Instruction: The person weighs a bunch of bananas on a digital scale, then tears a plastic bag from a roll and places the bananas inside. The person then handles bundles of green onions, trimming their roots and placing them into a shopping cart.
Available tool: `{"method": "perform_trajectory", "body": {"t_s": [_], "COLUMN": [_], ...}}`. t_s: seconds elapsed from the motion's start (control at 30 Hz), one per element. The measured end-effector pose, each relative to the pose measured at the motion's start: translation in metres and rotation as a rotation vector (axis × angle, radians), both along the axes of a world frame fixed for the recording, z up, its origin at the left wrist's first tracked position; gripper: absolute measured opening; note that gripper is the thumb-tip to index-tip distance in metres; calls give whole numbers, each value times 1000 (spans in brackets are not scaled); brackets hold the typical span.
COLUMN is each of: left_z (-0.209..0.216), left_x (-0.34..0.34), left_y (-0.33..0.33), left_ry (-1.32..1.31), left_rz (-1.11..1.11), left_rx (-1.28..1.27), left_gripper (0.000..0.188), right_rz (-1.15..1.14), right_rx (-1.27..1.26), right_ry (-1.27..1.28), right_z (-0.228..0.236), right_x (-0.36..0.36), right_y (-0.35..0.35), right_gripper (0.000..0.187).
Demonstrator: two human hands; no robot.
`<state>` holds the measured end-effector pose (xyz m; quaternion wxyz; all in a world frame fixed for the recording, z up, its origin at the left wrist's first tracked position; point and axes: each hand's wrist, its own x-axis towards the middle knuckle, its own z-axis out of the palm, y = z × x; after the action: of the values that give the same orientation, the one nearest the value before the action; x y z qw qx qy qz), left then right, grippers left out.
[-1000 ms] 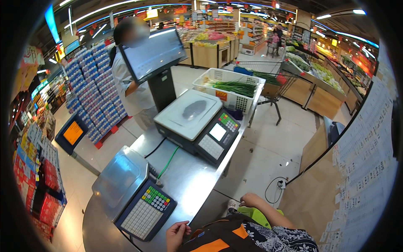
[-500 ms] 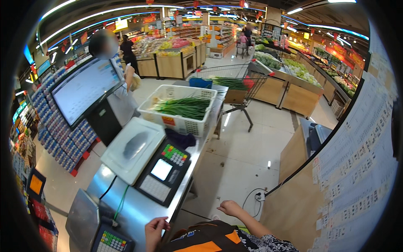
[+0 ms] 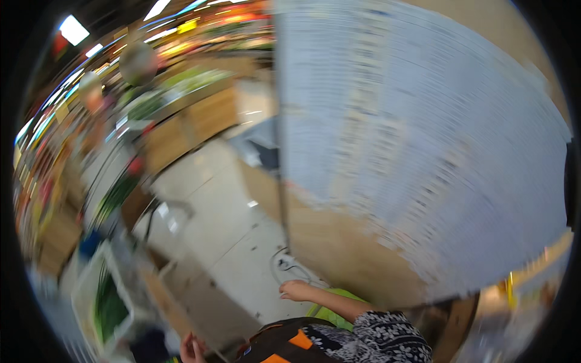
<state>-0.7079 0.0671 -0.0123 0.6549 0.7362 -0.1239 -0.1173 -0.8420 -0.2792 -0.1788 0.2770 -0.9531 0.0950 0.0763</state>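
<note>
My right hand (image 3: 295,290) hangs in front of my body at the lower middle, its fingers loosely curled in and nothing seen in them. My left hand (image 3: 192,349) is at the lower edge, blurred, with fingers bent but apart and no object between them. It is nearest to a dark cloth (image 3: 149,346) and a white plastic crate (image 3: 125,290) with long green scallions (image 3: 110,305) inside. Neither hand touches anything that I can make out.
Printed paper sheets (image 3: 387,121) cover a tan board (image 3: 345,239) on the right. A power strip with a cable (image 3: 284,261) lies on the floor by its foot. Blurred at left are a shopping cart (image 3: 100,175), wooden produce stands (image 3: 193,124) and people (image 3: 138,69).
My view has swung right, so the papered board fills much of it. The scales and screen have left the picture, and the crate now sits at the lower left. Both hands remain empty.
</note>
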Motion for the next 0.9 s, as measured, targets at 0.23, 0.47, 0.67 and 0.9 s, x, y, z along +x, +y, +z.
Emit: {"method": "perform_trajectory", "body": {"t_s": [0.23,0.47,0.67,0.9], "left_z": [-49,-27,-62,-73], "left_x": [106,128,146,145], "left_y": [-128,-202,-200,-147], "left_ry": [92,-640,-707,-632], "left_rz": [-791,-1322,-1358,-1187], "left_rx": [120,562,678,861], "left_gripper": [30,36,49,45], "right_rz": [-510,-753,-787,-649], "right_rx": [-37,130,108,302], "right_ry": [43,-101,152,312], "right_z": [3,-6,-40,-62], "right_x": [-43,-53,-75,-89], "right_y": [3,43,61,55], "right_gripper": [22,31,33,38]}}
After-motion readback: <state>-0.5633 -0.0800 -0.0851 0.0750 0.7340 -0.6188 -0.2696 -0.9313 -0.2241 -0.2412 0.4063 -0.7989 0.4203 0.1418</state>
